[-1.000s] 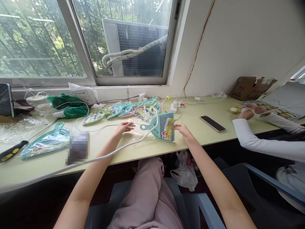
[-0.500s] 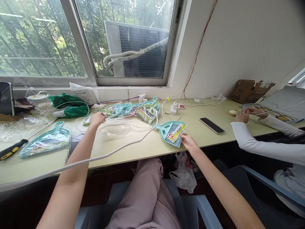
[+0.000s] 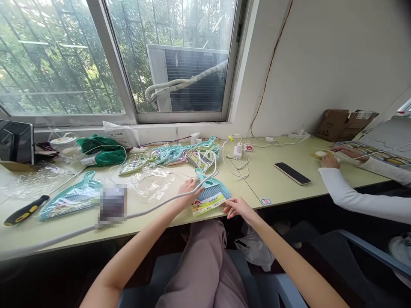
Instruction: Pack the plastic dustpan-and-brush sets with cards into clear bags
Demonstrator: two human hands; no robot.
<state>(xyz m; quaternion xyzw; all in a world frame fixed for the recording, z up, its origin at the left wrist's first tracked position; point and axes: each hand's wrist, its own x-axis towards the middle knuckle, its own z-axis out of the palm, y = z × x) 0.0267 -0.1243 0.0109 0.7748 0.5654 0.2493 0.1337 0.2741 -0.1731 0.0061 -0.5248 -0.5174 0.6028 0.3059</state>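
A light-blue dustpan (image 3: pixel 221 188) with its small brush (image 3: pixel 207 193) lies near the front edge of the table, handle pointing away from me. A yellow and white label card (image 3: pixel 209 205) sits across the brush and pan at the near side. My left hand (image 3: pixel 189 189) is closed at the left edge of the set, its fingertips partly hidden by the white cable (image 3: pixel 170 199). At the card's right end, my right hand (image 3: pixel 238 208) pinches the corner between thumb and fingers.
More dustpan sets (image 3: pixel 175 154) are piled toward the window. A bagged set (image 3: pixel 72 199), a screwdriver (image 3: pixel 27 210) and clear plastic wrap (image 3: pixel 154 184) lie leftward. To the right are a phone (image 3: pixel 292 173), a charger (image 3: pixel 237 150) and a co-worker's hands (image 3: pixel 330 161).
My left hand has come from the pile at the left to the dustpan set. The set has turned and shifted left and nearer, with my right hand still at its card.
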